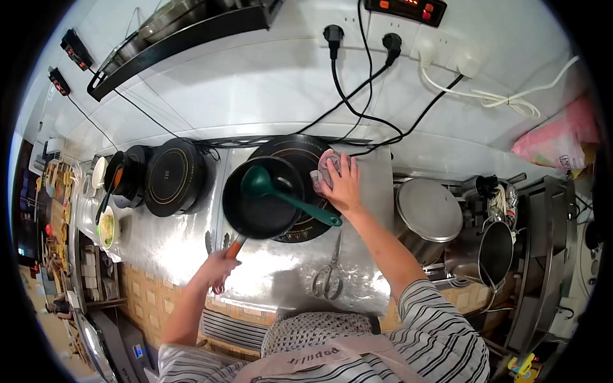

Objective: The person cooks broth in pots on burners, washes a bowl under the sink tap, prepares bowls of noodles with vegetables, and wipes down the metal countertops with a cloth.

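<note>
The left hand point(216, 269) is closed around the orange-brown handle of a black frying pan point(254, 216), which lies ahead of it and slightly to its right, over part of a black induction cooker point(308, 228). In the pan rests a dark green ladle point(258, 182), its handle reaching past the rim to just left of the right wrist. The right hand point(345, 187) spreads its fingers over a pinkish-grey cloth point(328, 167) at the cooker's edge. Scissors point(332, 267) lie between the hands, on the metal surface point(274, 276).
</note>
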Demonstrator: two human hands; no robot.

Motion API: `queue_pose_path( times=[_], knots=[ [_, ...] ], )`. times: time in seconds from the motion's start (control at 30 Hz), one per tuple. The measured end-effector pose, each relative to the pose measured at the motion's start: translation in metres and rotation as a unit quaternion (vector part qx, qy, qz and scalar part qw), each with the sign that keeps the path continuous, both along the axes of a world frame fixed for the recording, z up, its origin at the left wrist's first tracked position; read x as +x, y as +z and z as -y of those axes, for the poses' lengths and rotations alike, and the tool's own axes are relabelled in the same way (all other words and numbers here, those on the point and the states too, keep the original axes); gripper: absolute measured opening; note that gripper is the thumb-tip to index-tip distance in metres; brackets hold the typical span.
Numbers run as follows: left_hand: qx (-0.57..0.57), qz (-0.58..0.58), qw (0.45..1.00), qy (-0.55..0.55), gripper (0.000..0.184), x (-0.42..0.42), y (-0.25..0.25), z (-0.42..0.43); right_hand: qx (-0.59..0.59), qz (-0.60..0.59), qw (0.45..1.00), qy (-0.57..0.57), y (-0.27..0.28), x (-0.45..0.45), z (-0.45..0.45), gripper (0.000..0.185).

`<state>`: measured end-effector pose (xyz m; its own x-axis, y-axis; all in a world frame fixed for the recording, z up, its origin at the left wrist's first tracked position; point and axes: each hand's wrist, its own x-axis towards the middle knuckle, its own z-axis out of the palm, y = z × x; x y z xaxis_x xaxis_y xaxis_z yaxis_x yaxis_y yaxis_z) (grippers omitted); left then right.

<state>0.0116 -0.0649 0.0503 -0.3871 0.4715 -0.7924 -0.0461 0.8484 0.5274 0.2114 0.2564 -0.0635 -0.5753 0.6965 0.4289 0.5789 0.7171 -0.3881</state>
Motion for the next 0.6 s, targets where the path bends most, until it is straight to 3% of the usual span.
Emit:
queue_pose_path(
  times=[0.17,0.23,0.37,0.5,0.6],
  knots=[
    [-0.008,-0.031,0.993,0.111,0.016,0.018,0.066,0.069,0.050,-0.003,0.997,-0.054,0.004,-0.092,-0.013,0.059],
    [0.021,-0.031,0.990,0.139,0.014,0.012,0.065,0.102,0.056,-0.047,0.997,-0.018,-0.006,-0.144,-0.006,0.053],
    [0.045,-0.067,0.981,0.177,0.014,0.004,0.078,0.127,0.082,-0.149,0.960,0.222,0.002,-0.197,0.061,0.037],
    [0.067,-0.088,0.983,0.144,0.013,-0.012,0.067,0.137,-0.039,-0.061,0.921,0.384,0.022,-0.133,0.121,0.035],
    [0.051,-0.045,0.990,0.123,0.013,-0.013,0.062,0.119,-0.003,-0.005,0.906,0.423,0.026,-0.045,0.131,0.047]
  ],
)
